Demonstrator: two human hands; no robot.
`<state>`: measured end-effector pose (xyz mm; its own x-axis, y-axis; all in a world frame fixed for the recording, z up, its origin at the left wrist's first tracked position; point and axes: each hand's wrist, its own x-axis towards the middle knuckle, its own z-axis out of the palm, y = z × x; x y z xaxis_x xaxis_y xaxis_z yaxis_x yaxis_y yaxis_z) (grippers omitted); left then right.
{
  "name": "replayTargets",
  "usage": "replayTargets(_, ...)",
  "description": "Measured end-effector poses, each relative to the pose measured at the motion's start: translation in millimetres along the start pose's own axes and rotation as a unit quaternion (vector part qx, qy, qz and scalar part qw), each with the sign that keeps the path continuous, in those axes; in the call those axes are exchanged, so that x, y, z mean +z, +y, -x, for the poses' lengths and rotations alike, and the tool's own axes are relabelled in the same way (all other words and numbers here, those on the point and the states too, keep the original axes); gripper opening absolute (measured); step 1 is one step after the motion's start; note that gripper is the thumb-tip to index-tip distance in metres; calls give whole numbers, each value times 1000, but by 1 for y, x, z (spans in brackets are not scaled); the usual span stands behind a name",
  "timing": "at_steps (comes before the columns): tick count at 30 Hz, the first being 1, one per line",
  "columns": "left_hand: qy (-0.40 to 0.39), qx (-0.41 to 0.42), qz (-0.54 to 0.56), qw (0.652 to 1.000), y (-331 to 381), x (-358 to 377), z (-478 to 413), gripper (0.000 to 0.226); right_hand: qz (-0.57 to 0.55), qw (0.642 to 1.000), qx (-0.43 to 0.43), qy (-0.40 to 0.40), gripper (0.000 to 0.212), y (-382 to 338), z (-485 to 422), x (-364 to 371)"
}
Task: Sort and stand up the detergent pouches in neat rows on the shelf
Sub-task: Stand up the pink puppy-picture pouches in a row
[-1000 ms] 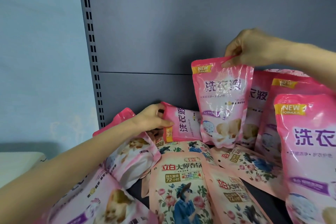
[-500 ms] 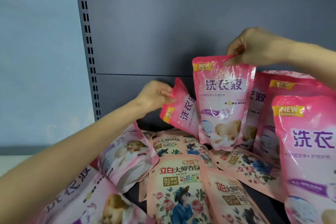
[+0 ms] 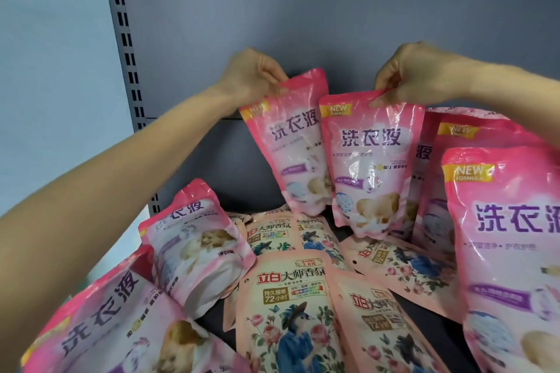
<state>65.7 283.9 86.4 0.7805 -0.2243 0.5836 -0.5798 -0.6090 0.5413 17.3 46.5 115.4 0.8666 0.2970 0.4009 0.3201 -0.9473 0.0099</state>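
Two pink detergent pouches held by their tops at the back of the shelf.

Nearest, below both hands, peach floral pouches [image 3: 288, 312] lie flat on the dark shelf [image 3: 439, 339]. Toppled pink pouches [image 3: 194, 251] lie under the left forearm, and standing pink pouches [image 3: 509, 251] are under the right forearm. Farther in, the left hand [image 3: 251, 79] pinches the top edge of a tilted pink pouch [image 3: 291, 145]. The right hand [image 3: 406, 76] pinches the top of an upright pink pouch [image 3: 372, 166] just beside it, overlapping its edge. The grey back panel [image 3: 303, 9] stands behind both hands.

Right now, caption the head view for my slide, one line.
Left hand pinches the tilted pink pouch, right hand the upright pink pouch, by their tops; peach floral pouches lie flat.
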Motion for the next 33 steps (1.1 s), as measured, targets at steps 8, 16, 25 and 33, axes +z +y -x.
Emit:
replayTargets(8,24,52,-135,989,-22,-24,-8,16,21,999,27,-2,20,-3,-24,11)
replayTargets(16,54,52,-114,991,-50,-24,13,24,46,999,26,-5,25,-12,-55,22)
replayTargets(25,54,46,-106,992,-55,-21,10,20,125,983,10,-134,23,-4,-56,28)
replayTargets(33,94,96,-158,978,-59,-11,20,18,78,990,8,-120,14,0,-53,30)
